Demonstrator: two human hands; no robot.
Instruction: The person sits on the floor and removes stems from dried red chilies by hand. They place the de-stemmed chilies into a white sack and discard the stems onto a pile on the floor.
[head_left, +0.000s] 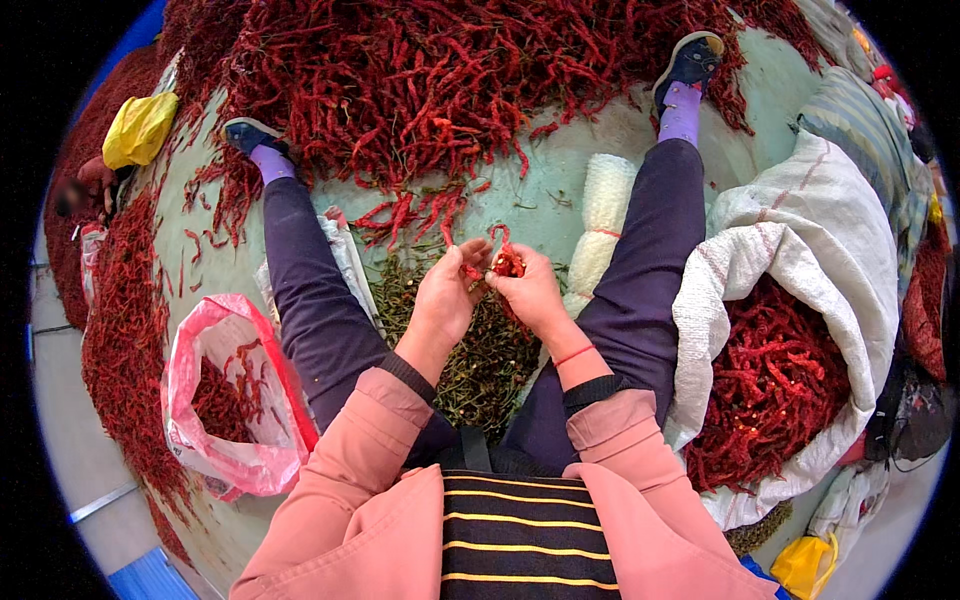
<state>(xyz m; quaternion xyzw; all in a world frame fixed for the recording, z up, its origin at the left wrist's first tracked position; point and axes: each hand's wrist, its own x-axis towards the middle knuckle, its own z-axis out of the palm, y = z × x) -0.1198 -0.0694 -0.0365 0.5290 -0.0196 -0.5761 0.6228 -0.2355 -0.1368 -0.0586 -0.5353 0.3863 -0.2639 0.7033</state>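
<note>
Between my spread legs my two hands meet above a heap of green-brown chili stems (487, 367). My right hand (534, 289) holds a small bunch of dried red chilies (510, 261), one curling up past the fingers. Pinched in my left hand (442, 300) is another dried red chili (472, 272), partly hidden by the fingers. Just beyond the hands, loose chilies (412, 214) trail from a large pile of dried red chilies (397, 90).
At right stands a white woven sack (814, 195) with chilies inside. A pink-and-white plastic bag (277, 469) at left holds some chilies. A rolled cream mesh (606, 191) lies by my right leg. More chilies (127, 337) cover the left side, near a yellow bag (140, 130).
</note>
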